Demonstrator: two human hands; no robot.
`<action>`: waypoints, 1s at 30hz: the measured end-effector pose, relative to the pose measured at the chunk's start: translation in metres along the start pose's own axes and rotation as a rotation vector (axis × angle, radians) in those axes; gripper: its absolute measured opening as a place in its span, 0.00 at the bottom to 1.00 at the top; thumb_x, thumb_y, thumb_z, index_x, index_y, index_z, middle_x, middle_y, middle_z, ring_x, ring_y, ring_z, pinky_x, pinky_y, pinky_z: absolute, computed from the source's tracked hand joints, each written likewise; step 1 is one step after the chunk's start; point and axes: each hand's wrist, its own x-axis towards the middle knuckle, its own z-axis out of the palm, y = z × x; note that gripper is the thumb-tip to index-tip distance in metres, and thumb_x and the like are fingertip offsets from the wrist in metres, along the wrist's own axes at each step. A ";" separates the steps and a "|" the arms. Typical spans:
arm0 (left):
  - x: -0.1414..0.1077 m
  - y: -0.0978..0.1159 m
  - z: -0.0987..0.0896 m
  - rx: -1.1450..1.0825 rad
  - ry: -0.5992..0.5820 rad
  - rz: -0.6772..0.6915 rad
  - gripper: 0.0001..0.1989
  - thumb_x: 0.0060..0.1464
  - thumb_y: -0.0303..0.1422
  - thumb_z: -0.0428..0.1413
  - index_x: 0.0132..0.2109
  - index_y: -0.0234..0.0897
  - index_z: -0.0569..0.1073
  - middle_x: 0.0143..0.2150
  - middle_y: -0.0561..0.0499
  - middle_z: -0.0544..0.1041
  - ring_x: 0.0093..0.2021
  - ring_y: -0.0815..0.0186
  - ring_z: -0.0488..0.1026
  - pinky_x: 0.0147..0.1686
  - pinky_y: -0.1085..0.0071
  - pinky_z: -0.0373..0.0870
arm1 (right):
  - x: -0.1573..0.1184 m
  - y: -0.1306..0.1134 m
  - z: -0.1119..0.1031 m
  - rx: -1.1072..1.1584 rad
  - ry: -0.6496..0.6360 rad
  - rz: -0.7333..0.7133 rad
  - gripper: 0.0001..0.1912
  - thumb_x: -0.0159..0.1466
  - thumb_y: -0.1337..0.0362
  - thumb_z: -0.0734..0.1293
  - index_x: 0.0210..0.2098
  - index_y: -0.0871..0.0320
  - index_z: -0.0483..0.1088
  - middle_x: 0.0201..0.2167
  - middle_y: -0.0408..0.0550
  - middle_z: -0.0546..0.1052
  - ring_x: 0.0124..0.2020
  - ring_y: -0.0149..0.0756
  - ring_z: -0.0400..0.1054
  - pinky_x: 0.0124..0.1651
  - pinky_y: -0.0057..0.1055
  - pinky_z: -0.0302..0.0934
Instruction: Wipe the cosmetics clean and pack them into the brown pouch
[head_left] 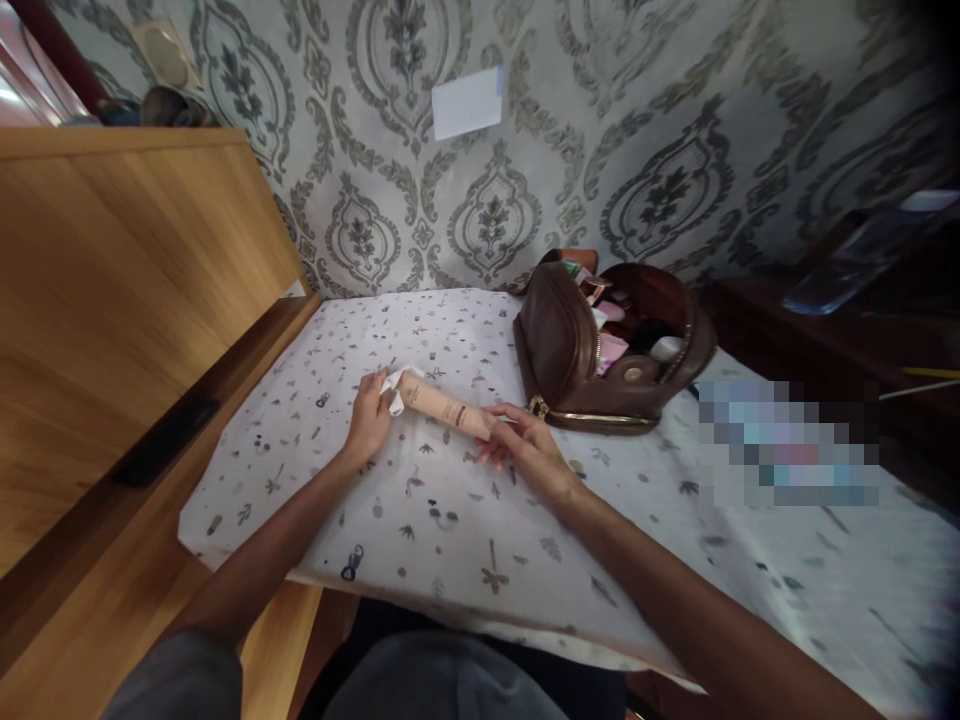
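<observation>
A beige cosmetic tube with small print is held slanting above the cloth-covered table. My right hand is closed around its lower right end. My left hand pinches a white tissue, which touches the tube's upper left end. To the right of my right hand stands a brown leather bag, its top unzipped. Pink, white and dark items, too small to name, show inside it.
The table wears a white printed cloth. A wooden panel rises along the left, and a patterned wall with a white card stands behind. Something blurred by pixels lies at the right, near a clear plastic object.
</observation>
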 end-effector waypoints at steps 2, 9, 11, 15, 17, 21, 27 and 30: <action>0.001 0.011 0.004 -0.006 0.018 0.012 0.21 0.65 0.31 0.44 0.62 0.35 0.67 0.57 0.39 0.69 0.60 0.54 0.67 0.61 0.54 0.64 | -0.001 0.000 0.001 0.035 0.006 0.015 0.24 0.52 0.44 0.73 0.36 0.55 0.69 0.20 0.43 0.77 0.18 0.35 0.71 0.19 0.27 0.59; -0.026 0.076 0.021 0.006 -0.202 0.344 0.27 0.66 0.26 0.40 0.70 0.39 0.53 0.66 0.35 0.61 0.68 0.52 0.59 0.62 0.51 0.65 | -0.003 -0.001 0.005 0.224 0.019 0.054 0.24 0.49 0.46 0.76 0.33 0.55 0.66 0.20 0.42 0.77 0.18 0.32 0.70 0.18 0.23 0.55; -0.037 0.095 0.026 -0.001 -0.241 0.524 0.29 0.66 0.25 0.39 0.72 0.39 0.48 0.65 0.34 0.62 0.68 0.53 0.58 0.63 0.50 0.65 | -0.003 -0.002 0.005 0.275 0.036 0.048 0.23 0.49 0.49 0.76 0.32 0.55 0.66 0.19 0.40 0.75 0.17 0.31 0.69 0.18 0.23 0.55; -0.039 0.102 0.031 0.055 -0.221 0.676 0.30 0.66 0.23 0.41 0.72 0.37 0.46 0.64 0.34 0.63 0.71 0.52 0.53 0.66 0.47 0.60 | -0.002 -0.004 0.003 0.357 0.058 0.051 0.21 0.48 0.53 0.77 0.31 0.56 0.67 0.19 0.39 0.74 0.18 0.30 0.68 0.18 0.23 0.54; -0.026 0.087 0.029 0.072 -0.180 0.577 0.28 0.65 0.23 0.42 0.70 0.37 0.51 0.65 0.34 0.62 0.70 0.52 0.55 0.66 0.48 0.60 | -0.002 -0.005 0.002 0.372 0.058 0.069 0.20 0.49 0.52 0.77 0.30 0.56 0.66 0.21 0.43 0.77 0.18 0.29 0.68 0.18 0.22 0.53; 0.008 0.056 0.020 -0.064 0.002 0.142 0.23 0.65 0.28 0.45 0.65 0.37 0.60 0.65 0.36 0.60 0.68 0.52 0.58 0.64 0.50 0.61 | -0.002 -0.008 0.001 0.394 0.068 0.069 0.22 0.49 0.50 0.77 0.31 0.55 0.66 0.24 0.48 0.80 0.19 0.29 0.68 0.18 0.22 0.52; 0.033 0.089 0.015 -0.913 0.130 -0.370 0.17 0.56 0.46 0.58 0.44 0.38 0.72 0.42 0.47 0.75 0.45 0.62 0.75 0.44 0.68 0.72 | -0.003 -0.009 0.003 0.409 0.035 0.018 0.25 0.48 0.51 0.78 0.38 0.54 0.67 0.27 0.45 0.80 0.24 0.33 0.73 0.23 0.25 0.57; 0.026 0.126 0.018 -1.287 -0.008 -0.487 0.20 0.46 0.48 0.66 0.34 0.36 0.71 0.28 0.54 0.72 0.28 0.69 0.71 0.28 0.73 0.68 | -0.006 -0.011 0.004 0.396 0.006 -0.026 0.26 0.49 0.52 0.79 0.40 0.54 0.68 0.28 0.44 0.80 0.25 0.33 0.73 0.24 0.25 0.58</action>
